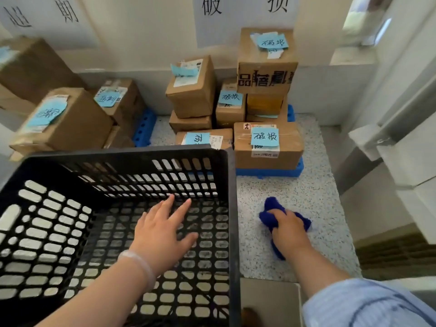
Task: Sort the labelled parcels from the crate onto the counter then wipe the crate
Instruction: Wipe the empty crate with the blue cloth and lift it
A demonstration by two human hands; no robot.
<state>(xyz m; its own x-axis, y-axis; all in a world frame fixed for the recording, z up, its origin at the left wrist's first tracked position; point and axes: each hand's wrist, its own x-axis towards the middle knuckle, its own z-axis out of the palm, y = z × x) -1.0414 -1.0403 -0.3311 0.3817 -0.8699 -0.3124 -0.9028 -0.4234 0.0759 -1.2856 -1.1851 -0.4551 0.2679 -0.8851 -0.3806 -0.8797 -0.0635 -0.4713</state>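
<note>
Black plastic lattice crate [127, 152] sits at the near left of the pale speckled bench [306, 192], empty as far as the view shows, so the sorting looks finished and wiping is the step in hand. The person's left hand [162, 232] is inside it, fingers straight and spread, holding nothing; whether it touches the far wall or merely hovers cannot be told. The right hand [289, 230] is well apart from it, outside the crate's right wall, fingers curled tight round a crumpled dark blue cloth [271, 206] that rests on the bench. To wipe well, the person would probably lift the cloth over the rim, brace the crate with the free left hand so it does not slide, and work the walls before the floor, pressing into the slots, where the bars look greyish, perhaps with dust. Behind the crate, brown cardboard parcels [267, 149] with light blue handwritten notes stand stacked in two groups against the back wall, on blue plastic pallets [269, 173]. White paper signs [243, 10] with large black characters hang above the groups. At the right edge are pale ledges and a bright, blurred opening.
</note>
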